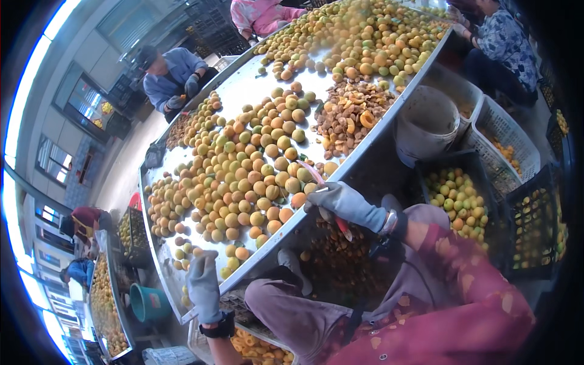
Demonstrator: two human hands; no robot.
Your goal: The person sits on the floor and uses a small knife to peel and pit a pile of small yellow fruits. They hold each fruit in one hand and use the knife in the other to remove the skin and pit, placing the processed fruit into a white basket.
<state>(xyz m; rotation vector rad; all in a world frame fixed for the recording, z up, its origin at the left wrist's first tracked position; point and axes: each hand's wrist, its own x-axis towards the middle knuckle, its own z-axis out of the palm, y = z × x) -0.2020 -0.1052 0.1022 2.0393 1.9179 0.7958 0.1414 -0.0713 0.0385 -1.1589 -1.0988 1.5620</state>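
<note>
My right hand (342,206), in a grey glove, grips a slim tool with a red handle (343,227) at the edge of the metal table; a pinkish, curved piece sticks out above the fist. Over the table's near left rim is my gloved left hand (204,283), its fingers curled inward; whether a fruit is inside cannot be made out. Whole apricots (237,169) cover much of the table before me. Right of them lies a heap of brown pits (349,116) with some split orange halves.
Crates of apricots (458,205) and a whitish bucket (426,123) stand at the right. Halved fruit (260,349) fills a container below my left hand. A teal bucket (148,302) stands at the left. A blue-shirted co-worker (171,80) sits across the table; others sit around it.
</note>
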